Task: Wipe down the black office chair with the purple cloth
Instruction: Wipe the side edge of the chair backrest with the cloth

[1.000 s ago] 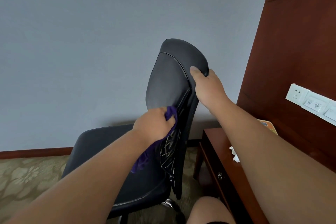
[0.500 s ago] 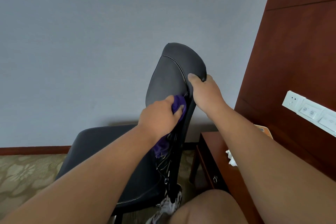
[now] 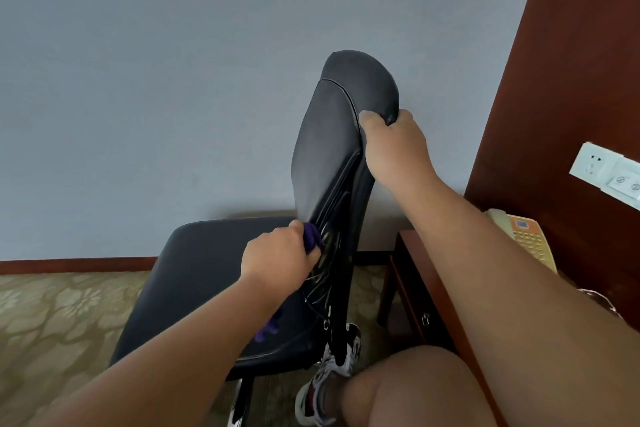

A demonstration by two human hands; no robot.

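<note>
Gripping top edge of black padded leatherette office chair (image 3: pixel 329 149) backrest with right hand (image 3: pixel 394 146), likely bracing it against swivel. Left hand (image 3: pixel 277 260) clenching bunched purple fabric cloth (image 3: pixel 310 236), pressing it on lower backrest edge, just above seat; tail dangling under wrist.

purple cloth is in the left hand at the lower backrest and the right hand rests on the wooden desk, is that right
Not quite: the head view shows the right hand gripping the upper backrest edge of the black office chair. The purple cloth is in the left hand at the lower backrest.
</note>
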